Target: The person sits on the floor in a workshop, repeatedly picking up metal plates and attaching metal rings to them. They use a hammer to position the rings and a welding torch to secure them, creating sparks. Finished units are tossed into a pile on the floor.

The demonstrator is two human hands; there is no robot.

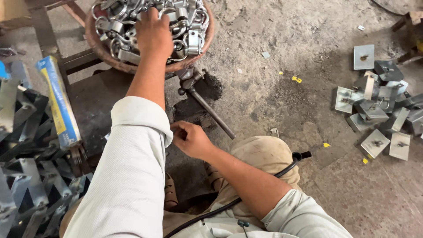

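Right hand (190, 139) nearest, fingers curled shut over the knee — whether it pinches anything, cannot tell, left hand (153, 35) beyond it, fingers dug among metal clamps (189, 26) in the rusty bowl (207, 35).

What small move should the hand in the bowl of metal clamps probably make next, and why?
Probably close the fingers on one clamp and lift it out. The left hand lies palm down on the heap of metal clamps in the round bowl, while the right hand waits near the knee.
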